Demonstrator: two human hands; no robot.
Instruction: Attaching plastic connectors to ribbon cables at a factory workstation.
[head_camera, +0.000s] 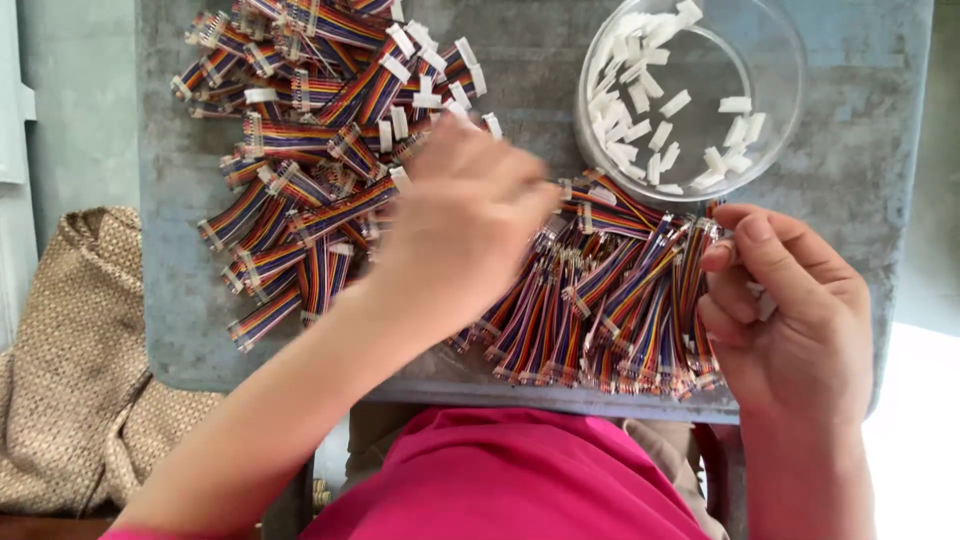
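Grey worktop (180, 330), worn; woven tan bag (80, 370) at left edge. 2 heaps rainbow ribbon cables: finished heap w/ white plugs (310, 130) upper left, bare-end heap (600, 300) centre, dozens each, uncountable. 1 clear round tub (790, 60) w/ approx 30 white connector housings (640, 100). Left hand (460, 225) blurred over cables, finger state can't tell. Right hand (790, 310) curled at bare-end heap's right edge, pinching small white piece.

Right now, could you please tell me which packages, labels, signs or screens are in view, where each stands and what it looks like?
No labels, signs or screens in view.
Clear plastic container: top right of the grey table, round, see-through, holding small white connector housings.
Nothing else packaged: the rainbow ribbon cables lie loose in piles under the left hand and beside the right hand.
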